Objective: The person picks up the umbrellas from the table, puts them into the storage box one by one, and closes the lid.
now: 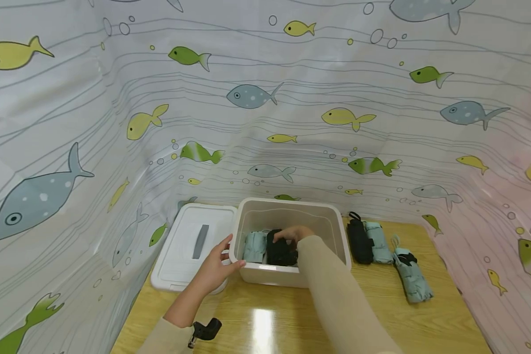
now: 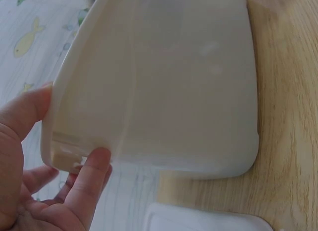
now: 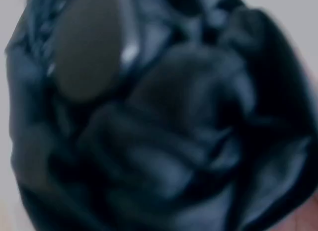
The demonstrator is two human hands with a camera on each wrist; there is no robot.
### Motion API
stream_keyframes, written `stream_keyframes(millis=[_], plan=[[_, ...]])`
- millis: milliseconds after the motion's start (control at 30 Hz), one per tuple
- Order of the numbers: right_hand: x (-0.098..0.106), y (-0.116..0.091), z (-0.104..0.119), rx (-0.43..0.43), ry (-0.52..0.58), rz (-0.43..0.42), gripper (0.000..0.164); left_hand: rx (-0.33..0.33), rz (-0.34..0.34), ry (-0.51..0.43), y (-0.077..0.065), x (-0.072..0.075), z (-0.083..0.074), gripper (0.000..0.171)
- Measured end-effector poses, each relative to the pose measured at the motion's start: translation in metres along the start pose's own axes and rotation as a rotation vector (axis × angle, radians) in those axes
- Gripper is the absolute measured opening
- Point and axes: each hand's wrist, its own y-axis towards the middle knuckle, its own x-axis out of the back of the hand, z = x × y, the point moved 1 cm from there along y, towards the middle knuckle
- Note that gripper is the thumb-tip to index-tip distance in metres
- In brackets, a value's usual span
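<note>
A white plastic storage box (image 1: pixel 274 278) stands on the wooden table. My left hand (image 1: pixel 214 269) grips its front left corner, thumb on one side of the rim and fingers on the other, as the left wrist view shows too. Inside the box my right hand (image 1: pixel 294 233) holds a folded black umbrella (image 1: pixel 275 251). That umbrella's gathered fabric and rounded dark end (image 3: pixel 89 47) fill the right wrist view. Left of it in the box lies a folded light blue umbrella (image 1: pixel 254 247). The right sleeve hides part of the box's right interior.
The white lid (image 1: pixel 170 263) with a grey handle lies left of the box. On the right of the table (image 1: pixel 447 319) lie another black umbrella (image 1: pixel 358 241), a light blue one (image 1: pixel 378 243) beside it, and a second light blue one (image 1: pixel 411 278) nearer. Fish-print curtain (image 1: pixel 309 162) surrounds the table.
</note>
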Motion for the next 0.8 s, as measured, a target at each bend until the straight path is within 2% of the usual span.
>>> stream_keyframes(millis=[133, 267, 500, 800], plan=[[-0.005, 0.008, -0.002, 0.022, -0.008, 0.045, 0.080, -0.002, -0.004, 0.009, 0.000, 0.001, 0.000, 0.095], [-0.009, 0.012, -0.001, 0.042, -0.010, 0.049, 0.076, -0.005, -0.004, 0.009, 0.000, 0.002, 0.000, 0.093], [-0.016, 0.004, 0.002, 0.029, -0.231, 0.036, 0.069, -0.005, 0.001, 0.008, 0.002, 0.002, 0.001, 0.093], [-0.015, 0.007, 0.001, 0.014, -0.298, 0.004, 0.063, -0.003, 0.001, 0.018, 0.005, 0.001, 0.001, 0.095]])
